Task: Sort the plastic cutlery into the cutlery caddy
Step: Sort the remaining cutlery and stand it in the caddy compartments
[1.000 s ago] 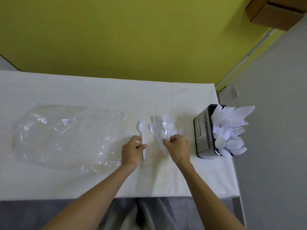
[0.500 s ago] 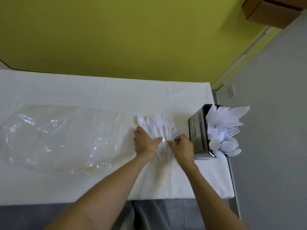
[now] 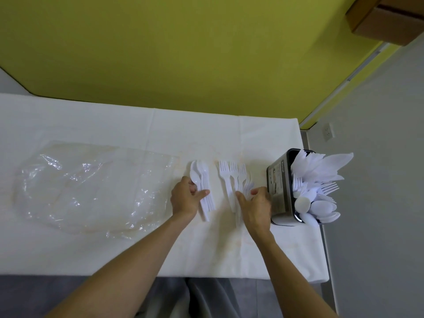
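- The desk (image 3: 114,125) is covered with a white cloth, and the loose plastic cutlery lies on it in two separate bunches right of the middle.
- The spoons (image 3: 199,172) make the left bunch. They overlap, with bowls away from the person and handles toward them.
- The left hand (image 3: 186,199) grips this bunch: the fingers curl round it from the left, just below the bowls, and the thumb lies across the handles.
- The forks (image 3: 230,174) make the right bunch, fanned with tines pointing away, apart from the spoons.
- The right hand (image 3: 256,206) pinches the fork handles between thumb and curled fingers. Its knuckles are just beside the caddy; I cannot tell whether they touch it.
- The black caddy (image 3: 280,189) stands upright at the desk's right edge, a label on its near side.
- It is packed with white cutlery (image 3: 321,180): knife blades at the far end, fork tines in the middle, spoon bowls nearest.
- A crumpled clear plastic bag (image 3: 91,187) lies flat on the left, near the left hand.
- A yellow wall (image 3: 183,53) rises behind the desk, and a cardboard box (image 3: 385,17) shows in the upper right corner.
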Demonstrator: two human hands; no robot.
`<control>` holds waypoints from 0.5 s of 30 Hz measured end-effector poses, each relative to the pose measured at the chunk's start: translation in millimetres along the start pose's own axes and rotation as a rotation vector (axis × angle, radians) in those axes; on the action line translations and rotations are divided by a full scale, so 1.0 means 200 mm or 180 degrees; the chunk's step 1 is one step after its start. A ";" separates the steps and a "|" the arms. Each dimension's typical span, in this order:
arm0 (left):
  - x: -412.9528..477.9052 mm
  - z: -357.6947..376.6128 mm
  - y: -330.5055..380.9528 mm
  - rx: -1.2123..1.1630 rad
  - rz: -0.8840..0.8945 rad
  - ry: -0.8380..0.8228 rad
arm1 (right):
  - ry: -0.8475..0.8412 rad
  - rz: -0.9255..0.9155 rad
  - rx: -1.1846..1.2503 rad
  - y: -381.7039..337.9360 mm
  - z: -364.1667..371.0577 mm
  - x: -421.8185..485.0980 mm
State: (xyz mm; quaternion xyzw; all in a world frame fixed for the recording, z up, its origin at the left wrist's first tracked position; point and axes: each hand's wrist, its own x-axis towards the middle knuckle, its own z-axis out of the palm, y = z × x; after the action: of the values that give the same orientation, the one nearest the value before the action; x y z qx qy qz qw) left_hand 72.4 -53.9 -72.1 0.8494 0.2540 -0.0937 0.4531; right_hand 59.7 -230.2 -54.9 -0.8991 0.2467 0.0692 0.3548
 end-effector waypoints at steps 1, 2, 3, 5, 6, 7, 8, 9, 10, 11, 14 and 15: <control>0.00 -0.01 -0.01 0.0001 0.0018 0.0043 | -0.0001 0.0080 0.0001 -0.01 0.01 0.01; -0.01 -0.01 -0.02 0.0003 0.0016 0.0068 | -0.0031 0.0161 -0.0005 -0.01 0.01 0.01; -0.02 -0.02 -0.03 0.0006 0.0009 0.0084 | -0.0086 0.0237 -0.0012 -0.02 0.02 0.02; -0.04 -0.02 -0.06 0.0054 0.0066 0.0146 | -0.0205 0.0342 0.0053 -0.02 0.03 0.03; -0.06 -0.02 -0.07 0.0138 0.0154 0.0223 | -0.0252 0.0382 0.0102 -0.02 0.03 0.04; -0.07 -0.01 -0.07 0.0244 0.0287 0.0313 | -0.0295 0.0420 0.0140 -0.02 0.04 0.05; -0.09 -0.01 -0.05 0.0329 0.0447 0.0378 | -0.0341 0.0451 0.0174 -0.01 0.04 0.06; -0.10 0.01 -0.04 0.0351 0.0623 0.0382 | -0.0381 0.0468 0.0211 -0.01 0.04 0.06; -0.11 0.02 -0.01 0.0320 0.0792 0.0324 | -0.0422 0.0484 0.0242 0.00 0.04 0.06; -0.12 0.04 0.02 0.0255 0.0935 0.0220 | -0.0456 0.0510 0.0275 0.00 0.04 0.07; -0.12 0.13 0.14 0.0253 0.0959 -0.0186 | -0.0494 0.0592 0.0331 -0.01 0.03 0.07; -0.10 0.17 0.18 0.0308 0.0818 -0.0302 | -0.0487 0.0618 0.0367 -0.01 0.02 0.07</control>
State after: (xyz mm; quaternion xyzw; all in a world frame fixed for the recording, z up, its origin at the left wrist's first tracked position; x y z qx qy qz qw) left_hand 75.7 -104.9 -57.4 0.8904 0.1166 -0.0871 0.4314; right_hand 72.8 -231.8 -61.7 -0.8413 0.3083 0.1573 0.4153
